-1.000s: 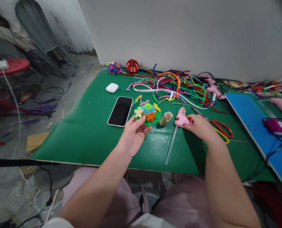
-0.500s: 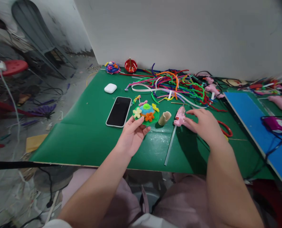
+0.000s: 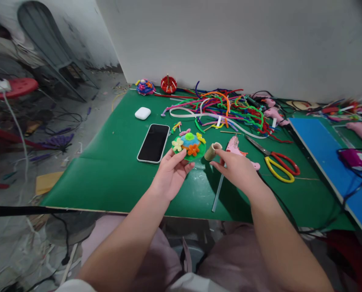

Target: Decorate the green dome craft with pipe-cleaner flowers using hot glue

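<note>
My left hand (image 3: 172, 172) is closed on a small craft hat (image 3: 189, 140), with a green brim, a blue crown and yellow, orange and pink flowers. Just right of it, a short bamboo tube (image 3: 210, 153) stands on the table with its hollow end up. My right hand (image 3: 237, 168) is at the tube's right side, thumb and forefinger apart, the fingertips at or nearly touching it. Partly hidden behind that hand lies a pink glue gun (image 3: 233, 144), a clear glue stick (image 3: 218, 194) running from it towards me.
Scissors (image 3: 269, 154) with red and yellow handles lie on the right, near a blue board (image 3: 324, 162). A phone (image 3: 153, 143) and white earbud case (image 3: 142, 113) are on the left. Tangled pipe cleaners (image 3: 217, 105) spread along the back of the green table (image 3: 108, 174).
My right hand has moved left from the glue gun to the bamboo tube, uncovering the scissors. My left hand keeps the hat in nearly the same place.
</note>
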Action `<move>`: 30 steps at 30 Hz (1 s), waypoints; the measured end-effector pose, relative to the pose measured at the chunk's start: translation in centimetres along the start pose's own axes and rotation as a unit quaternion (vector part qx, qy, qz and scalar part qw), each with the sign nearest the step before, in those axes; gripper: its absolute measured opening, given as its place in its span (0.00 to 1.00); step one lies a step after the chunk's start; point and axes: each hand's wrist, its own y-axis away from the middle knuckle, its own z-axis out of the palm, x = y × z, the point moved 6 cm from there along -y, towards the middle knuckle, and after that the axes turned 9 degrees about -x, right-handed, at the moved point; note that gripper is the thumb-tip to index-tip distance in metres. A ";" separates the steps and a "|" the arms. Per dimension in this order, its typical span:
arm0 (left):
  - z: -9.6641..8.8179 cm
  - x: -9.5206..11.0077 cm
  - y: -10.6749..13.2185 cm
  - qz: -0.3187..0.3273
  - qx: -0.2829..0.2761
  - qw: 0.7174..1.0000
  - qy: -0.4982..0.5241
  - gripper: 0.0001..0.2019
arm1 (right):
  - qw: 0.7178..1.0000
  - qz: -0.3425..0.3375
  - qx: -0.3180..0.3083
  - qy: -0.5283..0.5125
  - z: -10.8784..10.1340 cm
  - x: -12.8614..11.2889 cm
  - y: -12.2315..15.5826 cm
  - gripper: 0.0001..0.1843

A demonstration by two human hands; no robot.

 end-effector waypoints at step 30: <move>0.5 -0.2 0.3 -0.006 -0.005 0.999 -0.051 0.10 | 0.998 0.016 0.031 0.045 0.7 -0.2 -0.6 0.11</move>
